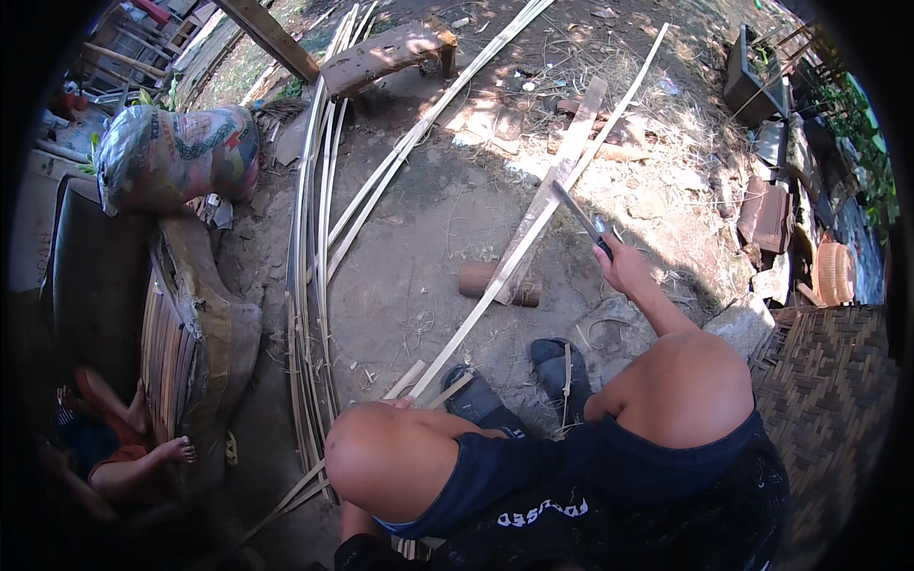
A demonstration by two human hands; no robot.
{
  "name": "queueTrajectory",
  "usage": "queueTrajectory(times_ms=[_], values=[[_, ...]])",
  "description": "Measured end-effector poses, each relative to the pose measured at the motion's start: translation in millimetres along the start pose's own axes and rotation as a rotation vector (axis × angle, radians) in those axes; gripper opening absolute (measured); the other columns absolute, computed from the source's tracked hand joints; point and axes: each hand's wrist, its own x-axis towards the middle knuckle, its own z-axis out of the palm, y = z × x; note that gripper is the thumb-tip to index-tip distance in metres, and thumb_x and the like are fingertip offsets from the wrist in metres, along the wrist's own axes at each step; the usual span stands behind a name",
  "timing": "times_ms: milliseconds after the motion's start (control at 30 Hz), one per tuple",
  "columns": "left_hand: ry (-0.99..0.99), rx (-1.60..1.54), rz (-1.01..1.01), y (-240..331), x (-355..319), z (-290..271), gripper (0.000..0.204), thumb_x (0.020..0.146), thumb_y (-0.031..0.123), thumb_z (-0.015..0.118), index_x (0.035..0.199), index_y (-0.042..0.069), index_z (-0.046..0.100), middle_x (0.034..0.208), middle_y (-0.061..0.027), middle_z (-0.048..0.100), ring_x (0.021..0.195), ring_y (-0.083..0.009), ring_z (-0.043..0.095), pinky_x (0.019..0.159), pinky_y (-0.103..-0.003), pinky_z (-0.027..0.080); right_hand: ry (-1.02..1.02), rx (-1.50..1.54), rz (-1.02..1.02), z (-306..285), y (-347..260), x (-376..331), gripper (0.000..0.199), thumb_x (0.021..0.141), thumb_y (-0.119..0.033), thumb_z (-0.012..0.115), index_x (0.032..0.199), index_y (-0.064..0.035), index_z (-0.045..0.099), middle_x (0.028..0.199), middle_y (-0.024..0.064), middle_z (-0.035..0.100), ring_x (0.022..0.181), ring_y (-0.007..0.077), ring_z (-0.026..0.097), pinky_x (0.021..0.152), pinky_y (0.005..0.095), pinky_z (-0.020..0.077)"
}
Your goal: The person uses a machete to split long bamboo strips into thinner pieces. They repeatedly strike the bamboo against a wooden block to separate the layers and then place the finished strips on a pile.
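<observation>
My right hand [625, 266] is closed round the dark handle of a long knife [577, 209]. The blade lies across a long pale bamboo strip [514, 259], which slants from my left knee up to the far right. Beneath the strip is a narrow wooden board [539, 219], its near end propped on a short log [473, 278]. My left hand [404, 403] grips the near end of the strip beside my left knee; most of that hand is hidden behind the knee. A short bamboo piece [406, 379] lies next to it.
Long bamboo strips [307, 238] lie on the ground to my left. A stuffed sack [179, 157] rests beyond a worn seat [214, 333], where another person's bare legs [143, 457] show. A log bench [390, 59] stands ahead; a woven mat [824, 400] is at my right.
</observation>
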Motion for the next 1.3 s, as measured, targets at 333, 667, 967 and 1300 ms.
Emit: queueTrajectory(times_ms=[333, 667, 967, 1300], values=[[0.022, 0.123, 0.084, 18.4, 10.1, 6.0, 0.048, 0.102, 0.044, 0.053, 0.089, 0.000, 0.067, 0.065, -0.0037, 0.062, 0.060, -0.0085, 0.058, 0.055, -0.024, 0.045, -0.036, 0.021, -0.035, 2.3, -9.0, -8.7, 0.035, 0.097, -0.036, 0.058, 0.121, -0.0105, 0.060, 0.093, 0.0245, 0.068, 0.083, 0.0444, 0.067, 0.072, 0.0519, 0.0532], [-0.004, -0.005, 0.235, 10.2, 29.7, 13.9, 0.042, 0.102, 0.040, 0.055, 0.087, 0.002, 0.066, 0.065, -0.0015, 0.060, 0.056, -0.0077, 0.053, 0.051, -0.027, 0.043, -0.043, -0.008, -0.182, 7.5, -27.9, -28.8, 0.040, 0.097, -0.039, 0.059, 0.124, -0.0104, 0.059, 0.098, 0.0240, 0.067, 0.085, 0.0453, 0.066, 0.071, 0.0512, 0.0533], [0.009, -0.044, 0.190, 23.9, 23.2, 28.9, 0.048, 0.102, 0.046, 0.053, 0.090, 0.002, 0.068, 0.062, -0.0008, 0.058, 0.054, -0.0087, 0.054, 0.049, -0.027, 0.042, -0.240, -0.119, -0.383, 12.7, -36.2, -41.4, 0.044, 0.097, -0.045, 0.057, 0.128, -0.0133, 0.060, 0.087, 0.0201, 0.067, 0.080, 0.0423, 0.068, 0.072, 0.0508, 0.0552], [-0.034, -0.187, 0.131, 11.3, 2.5, 35.6, 0.048, 0.103, 0.044, 0.052, 0.089, 0.001, 0.067, 0.060, -0.0013, 0.057, 0.050, -0.0076, 0.051, 0.049, -0.023, 0.041, -0.229, -0.239, -0.374, 10.1, -34.5, -29.7, 0.041, 0.098, -0.044, 0.055, 0.131, -0.0191, 0.058, 0.090, 0.0196, 0.067, 0.077, 0.0411, 0.068, 0.070, 0.0499, 0.0558]])
